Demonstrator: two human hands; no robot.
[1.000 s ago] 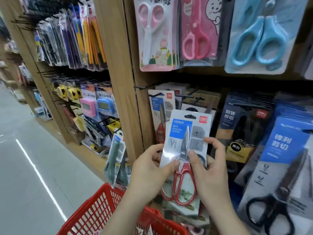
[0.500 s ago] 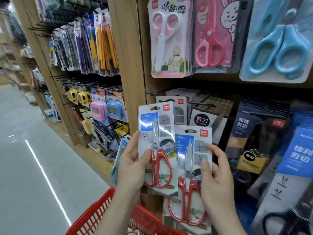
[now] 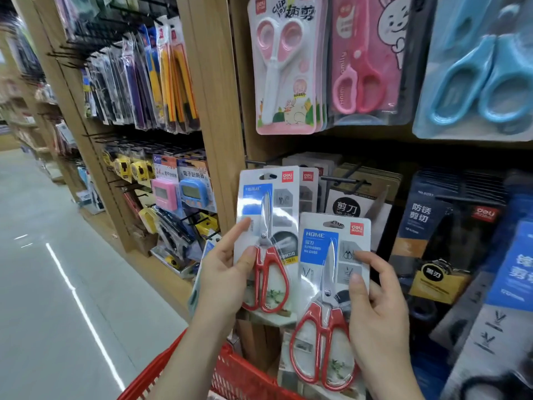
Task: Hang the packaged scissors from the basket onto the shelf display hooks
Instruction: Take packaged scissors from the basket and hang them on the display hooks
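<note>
The left grip (image 3: 227, 275) pinches one scissors pack (image 3: 268, 215) between thumb and fingers, its top just below a hook (image 3: 257, 162). The right grip (image 3: 377, 321) holds a second pack (image 3: 331, 255) lower, above the basket (image 3: 239, 373).

stationery shop | packaged goods on peg hooks (image 3: 343, 180) | aisle floor (image 3: 43, 284)
</note>
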